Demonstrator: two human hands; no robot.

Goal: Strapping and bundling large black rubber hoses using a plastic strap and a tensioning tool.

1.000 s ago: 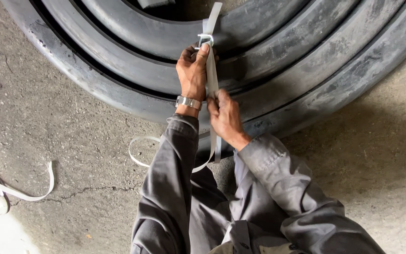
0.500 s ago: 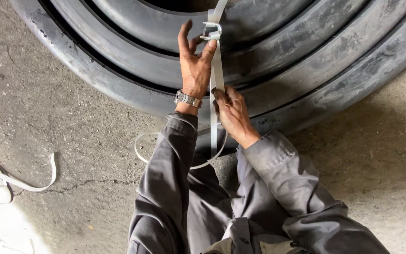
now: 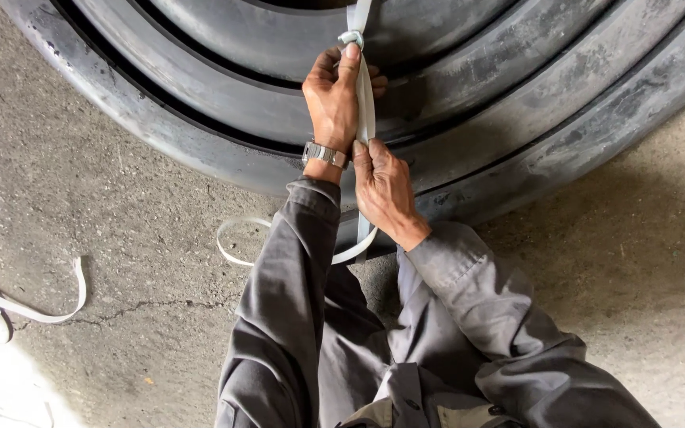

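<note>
Since a moment ago my left hand (image 3: 333, 99) is closing again around the pale strap (image 3: 365, 107) just under its metal buckle (image 3: 350, 37); half a second back those fingers were spread open, and both hands are now sitting a little higher against the rubber.

Going from the left: loose lengths of the same pale strapping (image 3: 21, 305) are lying curled on the cracked concrete floor (image 3: 120, 206), well away from me. Nearer in, the slack tail of my strap (image 3: 235, 238) is looping out on the floor beside my left sleeve (image 3: 295, 277), so it is not carrying any tension.

My left hand, with the wristwatch (image 3: 325, 153) showing, is pinching the strap with thumb and curled fingers right below the buckle, and I judge this is to steady the buckle against the stacked black rubber rings (image 3: 469, 103). Just to the right and lower, my right hand (image 3: 382, 186) is gripping the strap in a closed fist, pulling it down toward me, which seems to be keeping the stretch between my hands taut and flat over the rings' edge. Above the buckle the strap is running up out of view.
</note>
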